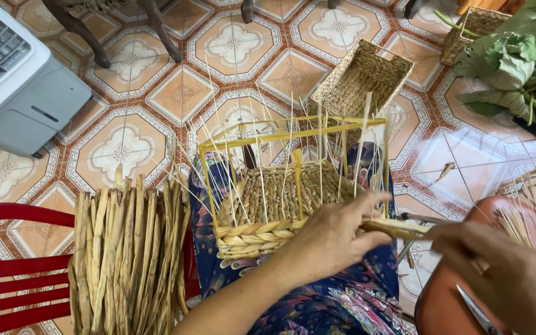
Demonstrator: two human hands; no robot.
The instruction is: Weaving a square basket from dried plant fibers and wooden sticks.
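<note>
A half-woven basket (268, 208) is sitting on the person's lap, over a floral-patterned skirt (336, 304). A yellow wire frame (293, 131) is standing inside and above it, and thin pale stakes (262, 167) are rising from its woven base and low side wall. Apart from the frame and stakes, nothing is showing inside it.

A finished woven basket (361, 77) is lying tilted on the tiled floor (125, 146) just beyond the frame, its open mouth facing the camera and showing no contents. A second small woven basket (476, 28) is standing at the upper right, beside a heap of large green leaves (516, 62).

The left hand (339, 232) is resting against the right side wall of the half-woven basket, fingers curled and pinching a flat dried strand (398, 228) where it is meeting the weave. The right hand (497, 273) is clenching the outer end of the same strand and holding it level. It is hovering over a reddish-brown stool seat (448, 304), where scissors (476, 313) are lying beside a cluster of thin stakes.

A bundle of dried flat fibre strips (125, 254) is leaning upright on a red plastic chair (13, 260) to the left. A grey-and-white fan unit (13, 80) is standing on the floor at the upper left.
</note>
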